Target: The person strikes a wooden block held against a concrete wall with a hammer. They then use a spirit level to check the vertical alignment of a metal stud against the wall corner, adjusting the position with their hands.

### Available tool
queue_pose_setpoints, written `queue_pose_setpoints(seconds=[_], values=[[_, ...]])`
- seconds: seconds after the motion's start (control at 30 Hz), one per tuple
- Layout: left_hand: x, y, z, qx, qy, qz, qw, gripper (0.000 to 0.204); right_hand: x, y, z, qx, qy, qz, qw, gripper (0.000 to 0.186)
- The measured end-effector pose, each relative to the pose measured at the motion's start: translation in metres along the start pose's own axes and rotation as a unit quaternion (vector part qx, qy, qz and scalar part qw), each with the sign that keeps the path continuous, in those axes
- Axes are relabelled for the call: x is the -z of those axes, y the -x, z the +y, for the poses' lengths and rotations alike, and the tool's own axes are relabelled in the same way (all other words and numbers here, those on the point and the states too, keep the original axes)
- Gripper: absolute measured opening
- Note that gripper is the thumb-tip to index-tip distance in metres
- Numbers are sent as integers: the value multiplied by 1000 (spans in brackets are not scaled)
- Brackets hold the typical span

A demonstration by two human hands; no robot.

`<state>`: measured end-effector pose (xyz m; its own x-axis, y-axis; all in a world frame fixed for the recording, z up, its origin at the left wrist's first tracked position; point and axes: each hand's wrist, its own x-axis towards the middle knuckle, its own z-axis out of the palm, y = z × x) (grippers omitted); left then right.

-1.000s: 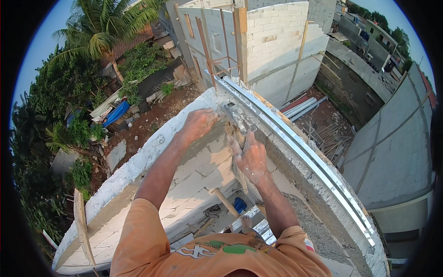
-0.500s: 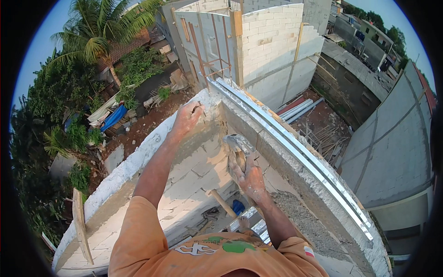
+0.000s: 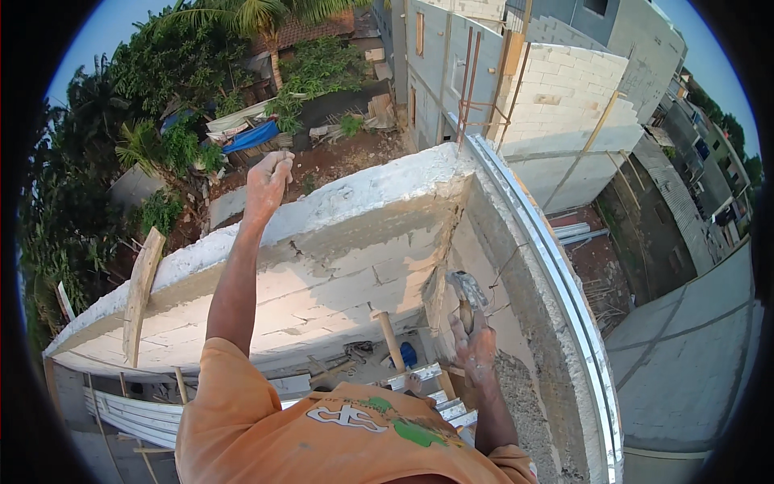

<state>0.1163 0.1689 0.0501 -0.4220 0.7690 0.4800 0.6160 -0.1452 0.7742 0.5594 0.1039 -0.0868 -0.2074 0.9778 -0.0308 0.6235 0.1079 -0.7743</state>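
My left hand is raised with its fingers closed, just beyond the white, rough top of the left wall. Whatever it may pinch is too small to make out. Lower and to the right, my right hand grips a dusty grey metal hand tool with a wooden-looking grip. The tool is inside the wall corner, close to the right wall; its exact kind is unclear. Two thin wires stick out of that wall near it.
Silver metal channels lie along the right wall's top. A wooden plank leans over the left wall. Reddish rebar stands beyond the corner. Below me are a wooden post and a blue object. The ground outside drops far below.
My view has turned left. My left hand has moved from above the corner leftward along the wall top. My right hand still holds the tool, lower in the corner.
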Motion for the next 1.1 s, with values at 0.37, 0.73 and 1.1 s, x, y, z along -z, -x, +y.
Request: queue_pose_setpoints(seconds=[0.37, 0.73, 1.1], values=[[99, 62, -69, 88, -409, 22, 908, 27, -31, -96, -131, 317, 111, 45, 941, 39], [102, 74, -95, 6, -370, 21, 929, 21, -83, -116, -205, 376, 270, -37, 886, 55], [117, 82, -83, 6, -277, 3, 961, 21, -118, -145, -251, 527, 295, -60, 795, 54]])
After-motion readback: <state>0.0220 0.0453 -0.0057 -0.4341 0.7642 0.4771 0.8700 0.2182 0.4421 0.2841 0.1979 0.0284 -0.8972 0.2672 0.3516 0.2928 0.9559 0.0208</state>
